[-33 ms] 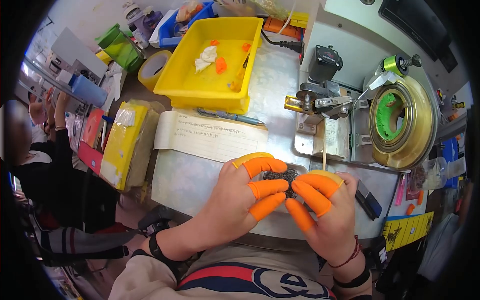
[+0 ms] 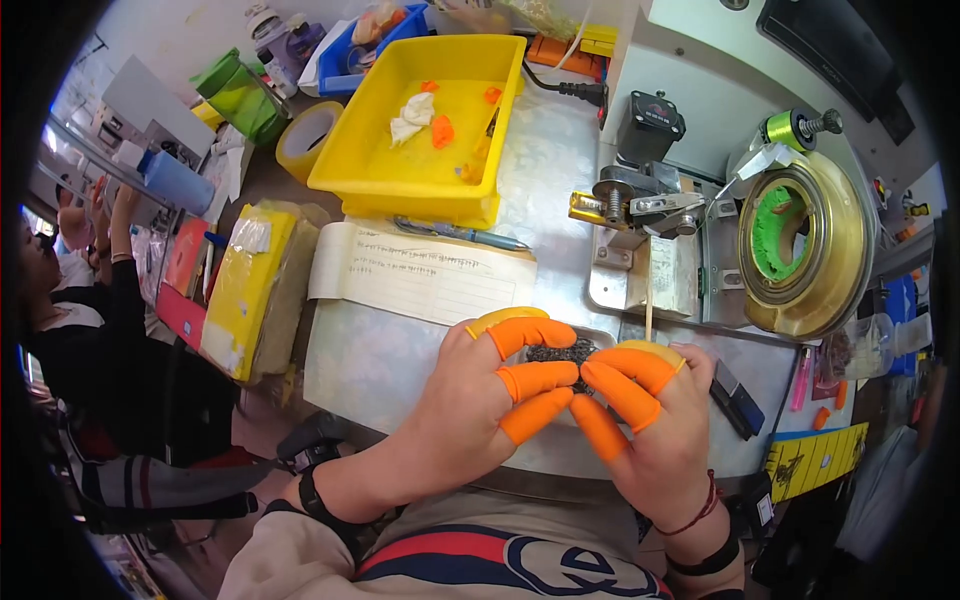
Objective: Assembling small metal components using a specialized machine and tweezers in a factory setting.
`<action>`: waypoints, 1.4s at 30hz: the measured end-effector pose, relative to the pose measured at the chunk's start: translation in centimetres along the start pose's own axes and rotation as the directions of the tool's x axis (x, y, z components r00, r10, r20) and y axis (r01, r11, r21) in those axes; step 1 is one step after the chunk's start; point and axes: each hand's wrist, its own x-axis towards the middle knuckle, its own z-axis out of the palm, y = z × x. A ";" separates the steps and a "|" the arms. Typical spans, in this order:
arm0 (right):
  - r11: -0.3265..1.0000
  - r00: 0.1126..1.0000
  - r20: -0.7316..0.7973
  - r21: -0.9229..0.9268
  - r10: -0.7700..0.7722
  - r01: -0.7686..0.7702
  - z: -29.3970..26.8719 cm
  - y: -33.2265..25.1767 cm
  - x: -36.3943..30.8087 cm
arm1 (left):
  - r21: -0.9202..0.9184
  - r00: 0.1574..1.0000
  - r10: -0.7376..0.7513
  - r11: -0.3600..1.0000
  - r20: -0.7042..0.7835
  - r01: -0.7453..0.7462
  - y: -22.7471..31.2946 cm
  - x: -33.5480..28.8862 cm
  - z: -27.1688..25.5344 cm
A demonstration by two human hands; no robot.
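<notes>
My left hand point(image 2: 480, 385) and my right hand point(image 2: 650, 420) meet over a small metal tray point(image 2: 598, 336) at the front of the bench. Heaped in the tray are many small dark parts point(image 2: 560, 353), partly covered by my fingers. Orange and yellow finger cots sleeve several fingers on both hands. The fingers of each hand are bent together in a pinch, and the tips nearly touch. Whatever they hold is too small or too hidden to name.
A machine with a gold reel point(image 2: 850, 250) stands to the right. Beyond my hands lie a notepad point(image 2: 400, 290), a pen point(image 2: 460, 233) and a yellow bin point(image 2: 350, 150). A black box point(image 2: 737, 400) sits right of my right hand. Another person point(image 2: 130, 350) is at far left.
My fingertips have shifted very slightly over the tray. The person at far left has turned their head a little. Everything else stays in place.
</notes>
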 end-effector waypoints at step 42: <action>0.956 0.953 0.125 0.138 -0.276 0.259 -7.4 -1.7 -1.4 | -0.240 0.846 0.464 0.881 0.263 -0.409 4.8 2.2 -2.3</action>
